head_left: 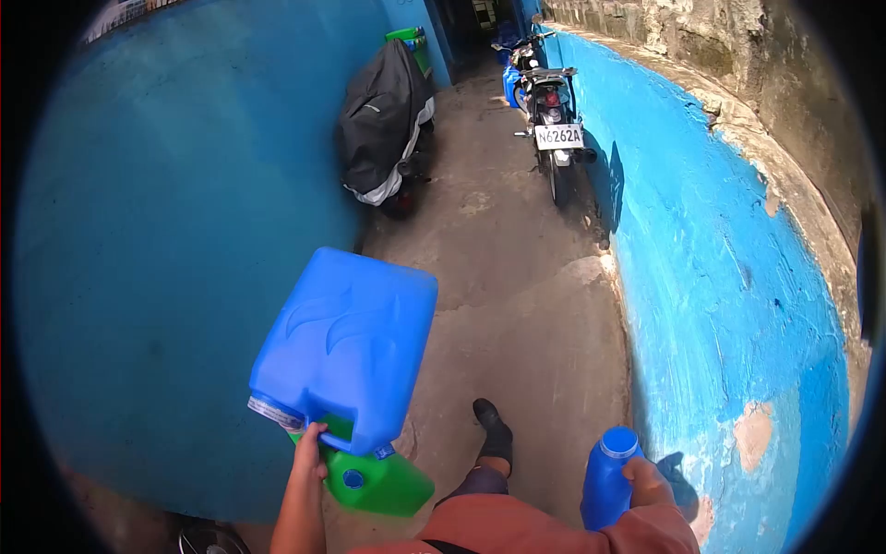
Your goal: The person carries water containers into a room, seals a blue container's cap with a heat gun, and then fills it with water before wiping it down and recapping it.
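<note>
On the left, my left hand is wrapped round the handle of a large blue plastic jug, which is raised and tilted in front of me. A green plastic jug with a blue cap hangs under it from the same hand; its handle is mostly hidden. Low on the right, my right hand grips another blue jug with a round blue cap, held upright beside my body. The fingers on its far side are hidden by the jug and my sleeve.
A concrete passage floor runs ahead between a blue left wall and a peeling blue right wall. A covered motorcycle stands left, a parked motorcycle right. More blue containers sit beyond, near a dark doorway.
</note>
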Demonstrator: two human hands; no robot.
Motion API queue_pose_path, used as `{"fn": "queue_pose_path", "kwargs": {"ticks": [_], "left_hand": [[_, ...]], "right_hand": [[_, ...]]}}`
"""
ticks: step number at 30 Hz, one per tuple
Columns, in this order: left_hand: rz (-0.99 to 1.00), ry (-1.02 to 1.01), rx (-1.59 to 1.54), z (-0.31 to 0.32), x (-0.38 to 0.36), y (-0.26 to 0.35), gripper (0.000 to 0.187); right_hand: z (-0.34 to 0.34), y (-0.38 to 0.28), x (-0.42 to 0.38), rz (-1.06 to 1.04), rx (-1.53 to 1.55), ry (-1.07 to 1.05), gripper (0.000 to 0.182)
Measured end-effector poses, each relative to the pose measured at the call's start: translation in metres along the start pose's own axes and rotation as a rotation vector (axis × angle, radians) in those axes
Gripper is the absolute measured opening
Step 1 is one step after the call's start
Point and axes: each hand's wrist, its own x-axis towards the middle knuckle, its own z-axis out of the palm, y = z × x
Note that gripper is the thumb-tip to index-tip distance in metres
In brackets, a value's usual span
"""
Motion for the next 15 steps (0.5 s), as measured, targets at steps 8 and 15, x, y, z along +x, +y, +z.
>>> {"fn": "queue_pose_path", "kwargs": {"ticks": [8, 15], "left_hand": [[-0.082, -0.254, -0.087, 0.301, 0.261, 0.147, 0.019], [-0.102, -0.409, -0.214, 0.586, 0.459, 0.272, 0.015]], "right_hand": [[-0.169, -0.148, 0.021, 0.173, 0.189, 0.247, 0.08], [-0.351, -0.31, 0.126, 0.203, 0.423, 0.27, 0.075]]}}
